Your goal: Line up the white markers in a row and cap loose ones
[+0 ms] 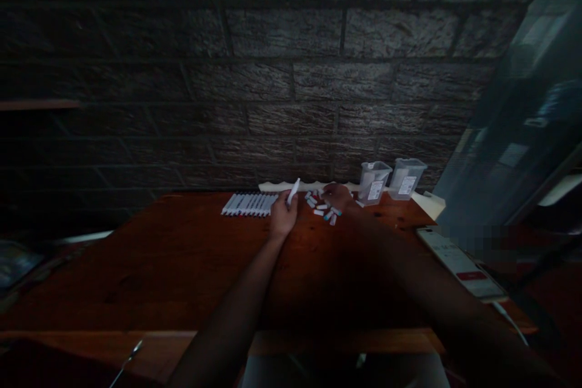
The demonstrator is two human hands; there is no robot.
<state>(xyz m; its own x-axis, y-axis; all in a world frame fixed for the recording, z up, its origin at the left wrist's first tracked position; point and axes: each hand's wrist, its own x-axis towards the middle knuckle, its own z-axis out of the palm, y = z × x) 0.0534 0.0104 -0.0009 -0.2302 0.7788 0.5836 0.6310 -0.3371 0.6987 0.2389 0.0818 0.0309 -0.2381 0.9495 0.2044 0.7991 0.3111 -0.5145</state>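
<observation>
My left hand (284,216) is closed round a white marker pen (294,191), which tilts up and to the right. Just left of it lies a row of several white markers (249,204) side by side, with dark ends. My right hand (337,195) is over a loose group of small white marker caps (319,212), some with teal or red parts. Its fingers are curled together and point down and left; what they hold, if anything, is too small and dark to make out.
Two clear plastic tubs (374,183) with white labels stand at the back right. A phone (461,264) with a cable lies on the right edge of the wooden table (182,267). Pale torn-edged material (277,187) runs along the brick wall (313,85). A metal utensil (131,354) is at lower left.
</observation>
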